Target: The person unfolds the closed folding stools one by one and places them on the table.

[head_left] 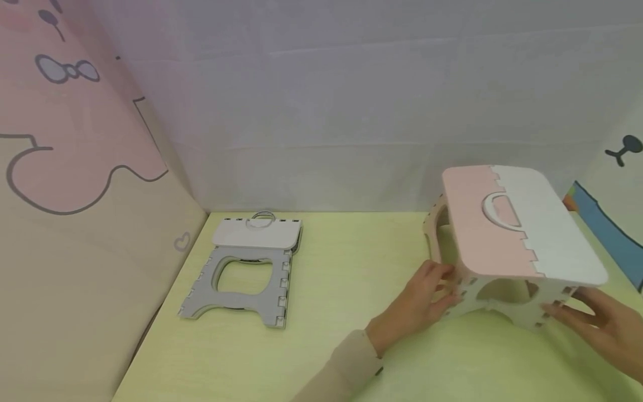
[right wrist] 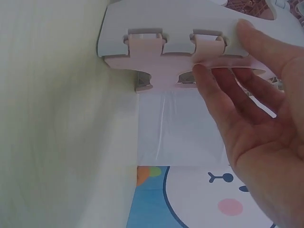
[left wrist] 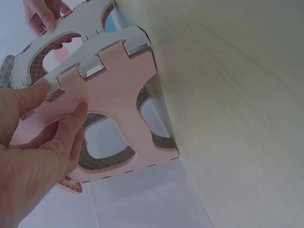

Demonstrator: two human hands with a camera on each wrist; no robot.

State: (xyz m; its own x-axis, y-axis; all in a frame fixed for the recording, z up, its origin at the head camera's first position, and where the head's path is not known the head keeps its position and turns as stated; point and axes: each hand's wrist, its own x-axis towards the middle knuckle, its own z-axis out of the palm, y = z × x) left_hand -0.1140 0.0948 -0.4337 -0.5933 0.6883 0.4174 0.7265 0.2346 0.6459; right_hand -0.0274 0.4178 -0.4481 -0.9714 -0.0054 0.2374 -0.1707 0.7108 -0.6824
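Observation:
A pink and white folding step stool (head_left: 507, 223) stands unfolded on its legs at the right of the table, in the head view. My left hand (head_left: 417, 301) holds its front left corner. In the left wrist view, the left thumb (left wrist: 34, 97) lies on the white front panel and the fingers bend against the pink side panel (left wrist: 114, 76). At the front right corner my right hand (head_left: 608, 329) grips the stool. The right wrist view has its thumb (right wrist: 261, 42) on the white panel and fingertips on the pink side.
A second folding stool, grey and white (head_left: 241, 273), lies folded flat at the left of the pale yellow-green table (head_left: 346, 273). A whitish sheet (head_left: 321, 123) hangs behind the table. Cartoon-printed cloths stand at the left (head_left: 75, 251) and the right.

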